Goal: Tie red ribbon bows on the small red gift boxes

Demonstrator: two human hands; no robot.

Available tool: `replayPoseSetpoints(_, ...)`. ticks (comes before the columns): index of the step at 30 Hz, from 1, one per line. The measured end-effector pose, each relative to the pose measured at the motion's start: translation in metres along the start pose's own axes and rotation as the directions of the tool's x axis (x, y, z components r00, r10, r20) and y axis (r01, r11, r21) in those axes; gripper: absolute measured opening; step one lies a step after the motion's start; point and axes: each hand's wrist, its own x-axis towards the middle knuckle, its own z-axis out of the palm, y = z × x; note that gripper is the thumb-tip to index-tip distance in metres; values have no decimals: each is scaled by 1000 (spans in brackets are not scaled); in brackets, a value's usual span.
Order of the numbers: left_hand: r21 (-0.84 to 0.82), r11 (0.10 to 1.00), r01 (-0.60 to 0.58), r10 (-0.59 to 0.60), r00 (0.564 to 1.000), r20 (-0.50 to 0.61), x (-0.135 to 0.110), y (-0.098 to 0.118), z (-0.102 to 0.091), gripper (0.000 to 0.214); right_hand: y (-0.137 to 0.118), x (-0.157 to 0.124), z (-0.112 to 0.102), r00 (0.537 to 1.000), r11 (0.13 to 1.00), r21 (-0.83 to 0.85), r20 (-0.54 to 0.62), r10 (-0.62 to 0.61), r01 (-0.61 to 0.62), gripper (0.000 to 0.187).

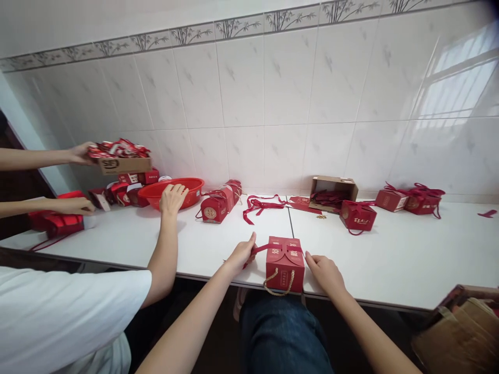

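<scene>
A red gift box [275, 278] with gold lettering and a twisted rope handle [272, 284] stands at the table's front edge before me. A dark red ribbon [287, 248] runs across its top through the lid flaps. To the left of the box, my left hand [241, 254] pinches one end of this ribbon, the thumb pointing up. On the other side my right hand [325, 270] is closed with its fingertips at the ribbon's right end, close to the box's edge. The part of the ribbon inside each hand is hidden.
Loose ribbons [265, 203], a cardboard box [353, 188] of ribbons and tied gift boxes [357, 215] lie farther back. A co-worker's hand [173, 197] rests at a red basket [197, 188]. Another person's hand [82, 153] holds a carton [128, 165] of red packets. A brown bag [456, 332] stands lower right.
</scene>
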Motion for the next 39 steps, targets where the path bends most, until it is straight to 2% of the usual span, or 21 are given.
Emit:
replayPoseSetpoints(4, 230, 970, -80, 112, 985, -129, 11, -10, 4, 59, -1, -1, -3, 1000, 998, -64, -19, 23, -25, 49)
replayPoseSetpoints(8, 402, 908, -123, 209, 961, -179, 10, -14, 2, 58, 6, -2, -8, 998, 994, -104, -57, 32, -38, 50)
replayPoseSetpoints(13, 498, 857, -136, 277, 935, -221, -1, -16, -4, 52, 8, -8, -7, 990, 993, -105, -139, 33, -48, 50)
replayPoseSetpoints(17, 502, 853, -146, 313, 912, -266, -4, -21, 0, 49, 7, -9, 3, 975, 1000, -29, -221, 3, -9, 48)
replayPoseSetpoints(21, 470, 865, -174, 355, 875, -329, -3, -22, 4, 41, 8, -3, 7, 934, 988, 114, -352, -62, 108, 42)
replayPoseSetpoints(23, 464, 867, -180, 378, 844, -379, -8, -17, 2, 36, 11, -1, 2, 901, 983, 137, -430, -53, 123, 38)
replayPoseSetpoints(26, 469, 861, -197, 415, 805, -424, -26, -4, -5, 36, 12, -9, -12, 832, 970, 192, -554, -17, 147, 43)
replayPoseSetpoints(27, 474, 855, -212, 418, 822, -387, -34, 1, -6, 38, 11, -15, -16, 835, 958, 230, -550, -20, 174, 44)
replayPoseSetpoints(28, 487, 843, -227, 410, 858, -309, -43, 6, -7, 40, 9, -22, -19, 857, 941, 271, -514, -38, 204, 45)
replayPoseSetpoints(30, 547, 802, -242, 334, 940, -75, -58, 13, -5, 42, 3, -37, -20, 923, 906, 339, -366, -122, 254, 45)
replayPoseSetpoints(32, 593, 769, -238, 227, 969, 94, -67, 16, -1, 40, -5, -48, -14, 953, 883, 382, -230, -196, 274, 43)
replayPoseSetpoints(33, 579, 784, -224, 191, 974, 119, -68, 15, 1, 37, -9, -52, -9, 960, 864, 428, -201, -194, 264, 41)
replayPoseSetpoints(35, 428, 891, -147, 129, 989, 72, -65, 11, 6, 30, -16, -55, 0, 984, 763, 626, -162, -71, 158, 30)
replayPoseSetpoints(36, 295, 951, -88, 78, 996, 46, -62, 8, 8, 29, -18, -55, 4, 993, 641, 765, -111, 28, 67, 24)
replayPoseSetpoints(38, -56, 997, 55, -52, 998, 45, -56, 3, 11, 34, -22, -52, 7, 982, 252, 962, 64, 177, -108, 19)
replayPoseSetpoints(39, -241, 963, 122, -107, 992, 73, -53, 0, 12, 36, -22, -50, 8, 968, 50, 985, 152, 199, -165, 15)
